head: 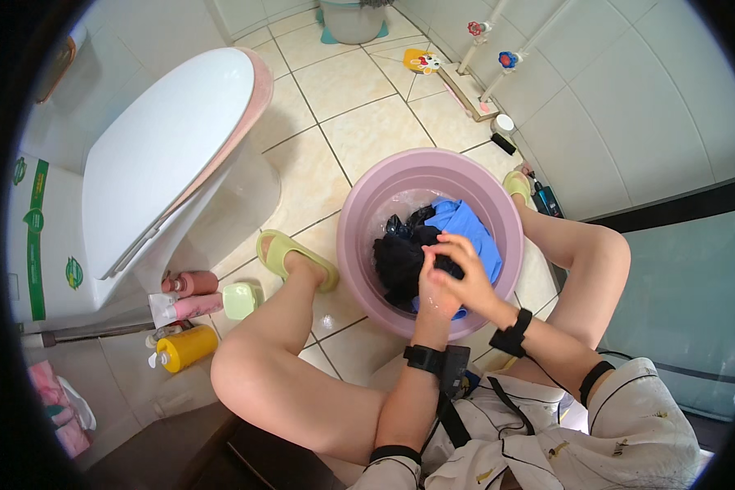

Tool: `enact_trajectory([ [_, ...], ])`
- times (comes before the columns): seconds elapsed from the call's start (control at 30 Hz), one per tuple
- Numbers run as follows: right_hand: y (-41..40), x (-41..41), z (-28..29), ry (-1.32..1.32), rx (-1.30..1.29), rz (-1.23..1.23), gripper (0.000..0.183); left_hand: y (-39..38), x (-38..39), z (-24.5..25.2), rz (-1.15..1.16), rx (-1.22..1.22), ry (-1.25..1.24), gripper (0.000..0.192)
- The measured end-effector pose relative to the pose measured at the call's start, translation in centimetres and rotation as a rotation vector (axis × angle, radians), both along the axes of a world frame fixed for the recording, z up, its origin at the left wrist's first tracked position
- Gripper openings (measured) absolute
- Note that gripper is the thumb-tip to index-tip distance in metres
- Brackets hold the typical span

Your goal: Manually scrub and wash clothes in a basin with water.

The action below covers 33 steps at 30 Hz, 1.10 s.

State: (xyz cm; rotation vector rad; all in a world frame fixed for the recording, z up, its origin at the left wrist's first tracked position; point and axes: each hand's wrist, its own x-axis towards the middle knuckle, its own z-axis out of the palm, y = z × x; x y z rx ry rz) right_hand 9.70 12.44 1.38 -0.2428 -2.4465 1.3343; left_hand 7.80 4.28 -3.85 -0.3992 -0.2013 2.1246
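A pink plastic basin [358,278] stands on the floor between the legs. Inside it are wet black cloth [398,269], a blue garment [465,229] and some soapy water [398,205]. Over the black cloth my two hands meet. My left hand [438,294] is wet, with a little foam near its wrist, and its fingers point away from me. My right hand [474,278] rests against it, thumb and fingers apart, with no cloth seen in its grasp. The left palm is partly covered, so whether it pinches any cloth is hidden.
At left is a white toilet [171,153], lid down, with several bottles, including a yellow bottle [190,348], and a pale green box [241,300] beside it. A grey bin [355,21] stands behind. Pipes with a red valve [475,28] and blue valve [508,59] line the right wall.
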Motion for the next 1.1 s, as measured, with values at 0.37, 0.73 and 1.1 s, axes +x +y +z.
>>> enact_trajectory([
  [0.37, -2.5, -3.5, 3.5, -0.008, -1.122, -0.34, 0.019, -0.1, -4.3, -3.6, 0.125, -0.166, -0.453, 0.013],
  [0.73, -0.7, -4.3, 4.5, -0.198, -1.143, -0.204, 0.03, 1.5, -4.8, 1.0, 0.177, -0.395, -0.421, 0.027],
  [1.1, 4.0, -1.4, 0.5, -0.363, -0.485, -0.046, 0.033, 1.2, -2.4, 2.7, 0.066, -0.917, 0.124, 0.026],
])
